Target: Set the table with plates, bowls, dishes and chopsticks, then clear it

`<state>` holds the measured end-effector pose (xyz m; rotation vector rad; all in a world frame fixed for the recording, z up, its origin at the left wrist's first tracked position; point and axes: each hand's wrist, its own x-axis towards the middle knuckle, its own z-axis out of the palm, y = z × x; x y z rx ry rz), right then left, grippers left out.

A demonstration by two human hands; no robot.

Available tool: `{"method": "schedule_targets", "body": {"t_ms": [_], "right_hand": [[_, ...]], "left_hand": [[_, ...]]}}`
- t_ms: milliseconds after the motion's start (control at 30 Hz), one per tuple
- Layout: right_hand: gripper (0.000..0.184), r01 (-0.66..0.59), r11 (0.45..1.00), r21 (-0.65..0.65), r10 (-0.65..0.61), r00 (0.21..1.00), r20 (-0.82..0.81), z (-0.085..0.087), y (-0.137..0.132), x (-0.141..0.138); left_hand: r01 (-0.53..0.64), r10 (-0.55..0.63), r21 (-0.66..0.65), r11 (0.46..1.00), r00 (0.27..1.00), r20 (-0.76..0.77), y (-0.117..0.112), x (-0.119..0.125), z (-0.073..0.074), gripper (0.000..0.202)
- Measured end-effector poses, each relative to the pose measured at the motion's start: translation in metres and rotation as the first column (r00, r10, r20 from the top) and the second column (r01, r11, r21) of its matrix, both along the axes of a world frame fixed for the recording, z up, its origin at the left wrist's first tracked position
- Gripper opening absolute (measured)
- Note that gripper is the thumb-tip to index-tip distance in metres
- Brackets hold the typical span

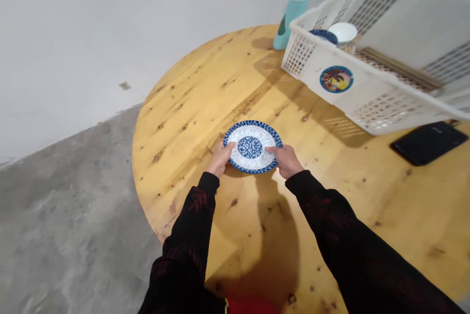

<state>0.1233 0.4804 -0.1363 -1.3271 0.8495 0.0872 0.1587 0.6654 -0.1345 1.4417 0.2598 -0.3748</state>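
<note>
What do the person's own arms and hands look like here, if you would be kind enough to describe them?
The left black sleeve and right black sleeve are long, with a faint dark red pattern, and end in plain cuffs at the wrists. The bare left hand and bare right hand wear no gloves.

A round, knotty wooden tabletop (191,108) stands near a white wall (110,25), above a grey concrete floor (73,216).

Plastic basket (370,54) beyond R hand (286,161): cut off by R frame edge; blue-rimmed dish (323,36) inside, partly hidden by basket wall. Black slab (428,142) right of R hand: markings too small to read. Red item (249,306) on near side of R hand, cut off by bottom edge.
</note>
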Motion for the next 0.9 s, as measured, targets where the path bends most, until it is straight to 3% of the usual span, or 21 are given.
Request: {"method": "schedule_targets", "body": {"t_ms": [233,533,800,900], "right_hand": [[0.012,-0.004,0.998,-0.066,0.008,0.999,0.049,-0.012,-0.008,0.024],[0.018,-0.049,0.983,-0.175,0.058,0.997,0.043,-0.024,-0.011,0.037],[0.019,-0.080,0.966,-0.246,0.096,0.994,0.057,-0.038,-0.016,0.048],[0.019,-0.151,0.934,-0.323,0.184,0.980,0.072,-0.040,-0.021,0.051]], "left_hand": [[0.035,-0.036,0.051,0.998,0.999,0.012,-0.004,0.024,-0.009,0.009],[0.044,-0.058,0.120,0.992,0.992,0.108,-0.003,0.037,-0.007,0.008],[0.041,-0.059,0.200,0.979,0.994,0.088,-0.007,0.048,-0.007,0.007],[0.054,-0.075,0.185,0.981,0.991,0.108,-0.008,0.052,-0.006,0.007]]}}
